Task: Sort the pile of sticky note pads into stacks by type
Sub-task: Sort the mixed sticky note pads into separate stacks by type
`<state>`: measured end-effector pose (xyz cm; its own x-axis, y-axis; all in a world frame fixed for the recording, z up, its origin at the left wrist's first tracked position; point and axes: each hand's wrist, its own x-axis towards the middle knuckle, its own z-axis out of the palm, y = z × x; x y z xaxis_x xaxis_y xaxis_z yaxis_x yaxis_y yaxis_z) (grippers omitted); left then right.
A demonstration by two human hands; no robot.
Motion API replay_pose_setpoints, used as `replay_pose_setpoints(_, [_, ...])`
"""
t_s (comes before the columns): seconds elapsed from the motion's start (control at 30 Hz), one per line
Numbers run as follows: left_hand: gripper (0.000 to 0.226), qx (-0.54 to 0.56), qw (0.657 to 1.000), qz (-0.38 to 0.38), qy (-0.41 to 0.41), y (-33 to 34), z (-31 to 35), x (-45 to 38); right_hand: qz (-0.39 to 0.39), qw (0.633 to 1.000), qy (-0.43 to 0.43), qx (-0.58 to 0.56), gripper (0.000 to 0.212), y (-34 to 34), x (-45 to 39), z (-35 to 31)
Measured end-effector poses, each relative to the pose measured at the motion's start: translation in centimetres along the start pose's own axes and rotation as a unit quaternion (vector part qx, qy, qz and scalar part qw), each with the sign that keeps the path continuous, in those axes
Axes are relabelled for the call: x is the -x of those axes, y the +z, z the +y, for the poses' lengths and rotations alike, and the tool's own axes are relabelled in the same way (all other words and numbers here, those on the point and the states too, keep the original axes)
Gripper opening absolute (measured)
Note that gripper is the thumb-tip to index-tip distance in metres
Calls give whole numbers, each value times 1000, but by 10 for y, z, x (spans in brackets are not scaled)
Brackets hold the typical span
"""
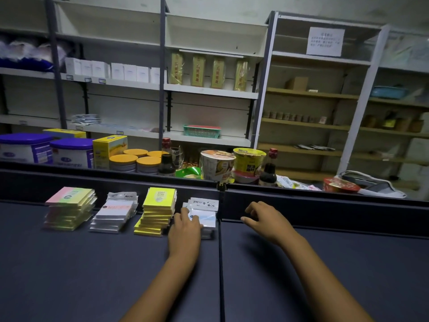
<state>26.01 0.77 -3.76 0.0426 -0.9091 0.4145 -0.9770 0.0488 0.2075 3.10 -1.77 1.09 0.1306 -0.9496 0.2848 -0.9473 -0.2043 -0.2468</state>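
Resting on the white-and-blue pad stack [204,214] at twelve o'clock on the bench [92,275], the left hand [185,231] lies with fingers flat; the right hand [267,219] hovers loosely curled at one o'clock, holding nothing.

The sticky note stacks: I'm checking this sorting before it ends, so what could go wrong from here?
The yellow stack leans with its pads staggered, so a nudge from the left hand resting on the neighbouring white packet stack could topple it. The pastel stack also looks uneven and might slide.
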Motion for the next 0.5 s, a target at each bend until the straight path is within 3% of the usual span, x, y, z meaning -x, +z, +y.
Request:
replay_pose_setpoints(0.13, [34, -12, 1000, -3, 4, -2, 3, 2, -3, 1000, -5, -3, 37, -7, 10, 3])
replay_pose_setpoints(0.27, [46, 26, 999, 40, 12, -11, 9, 8, 5, 1000, -21, -4, 37, -16, 19, 3])
replay_pose_setpoints(0.37, [40, 66, 994, 83, 29, -24, 15, 15, 14, 999, -38, -4, 38, -23, 25, 2])
replay_pose_setpoints(0.5, [29, 86, 992, 81, 54, -44, 10, 25, 11, 998, -60, -7, 41, -27, 33, -9])
